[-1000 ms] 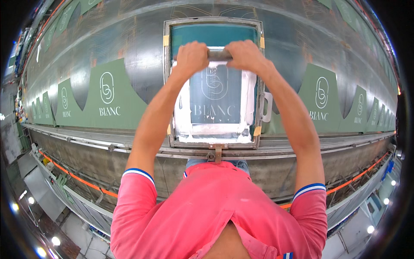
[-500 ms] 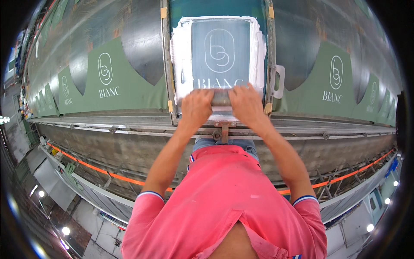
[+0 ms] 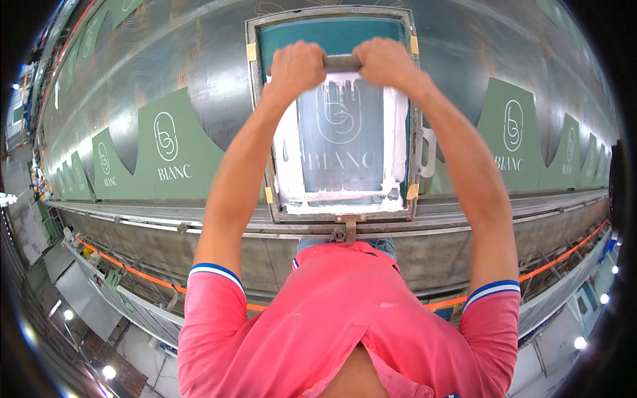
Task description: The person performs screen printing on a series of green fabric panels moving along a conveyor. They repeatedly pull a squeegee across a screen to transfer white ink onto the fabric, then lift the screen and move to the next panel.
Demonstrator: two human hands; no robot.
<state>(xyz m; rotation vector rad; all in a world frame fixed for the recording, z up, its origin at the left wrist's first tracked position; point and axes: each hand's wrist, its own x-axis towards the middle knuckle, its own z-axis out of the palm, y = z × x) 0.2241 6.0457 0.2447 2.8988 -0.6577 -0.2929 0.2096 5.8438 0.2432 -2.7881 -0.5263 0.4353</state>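
Both arms reach forward over a screen printing frame [image 3: 257, 132] with a metal border and a teal mesh. My left hand [image 3: 297, 66] is closed round the left end of a squeegee [image 3: 342, 64], and my right hand [image 3: 386, 61] grips its right end. The squeegee lies crosswise near the far end of the mesh. White ink [image 3: 395, 126] borders the stencil area on the sides and near end, with wet streaks just below the squeegee. Through the mesh shows an outlined logo [image 3: 339, 114] with lettering under it. The squeegee's blade is hidden.
Green printed fabric pieces [image 3: 166, 139] lie along the long metal table [image 3: 212, 73] on both sides. A white handle [image 3: 428, 151] sticks out at the frame's right. A metal rail [image 3: 531, 204] runs along the near edge, with a bracket [image 3: 345, 229] joining the frame there.
Both hands have pushed the squeegee from the near end of the screen to the far end. My arms are now stretched out, and white streaks show over the logo's top.
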